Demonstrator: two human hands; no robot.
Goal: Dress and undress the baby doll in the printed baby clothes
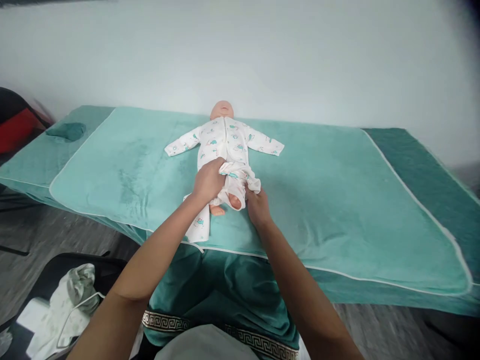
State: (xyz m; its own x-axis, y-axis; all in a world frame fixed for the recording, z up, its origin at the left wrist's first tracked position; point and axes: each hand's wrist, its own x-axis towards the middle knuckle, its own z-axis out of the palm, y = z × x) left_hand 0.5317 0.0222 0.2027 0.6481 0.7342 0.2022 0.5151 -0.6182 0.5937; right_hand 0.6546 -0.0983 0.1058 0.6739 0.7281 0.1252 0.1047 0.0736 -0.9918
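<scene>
A baby doll (224, 107) lies on its back on the green bed cover, its head toward the wall. It wears a white printed romper (217, 137) with both sleeves stretched out sideways. My left hand (210, 181) is closed on bunched fabric over the doll's lower body. On the other side, my right hand (258, 205) grips the gathered leg part of the romper, its fingertips partly hidden by cloth. One doll foot (235, 201) shows inside the opening of that leg. The other foot (217, 210) is bare, beside a loose romper leg (198, 227) lying flat.
The bed (337, 200) runs along a white wall, with a face hole (66, 131) at its left end. Below left, a black chair (101, 265) carries a crumpled pale cloth (71, 300) and a white cord. Something red (17, 131) rests on another chair at far left.
</scene>
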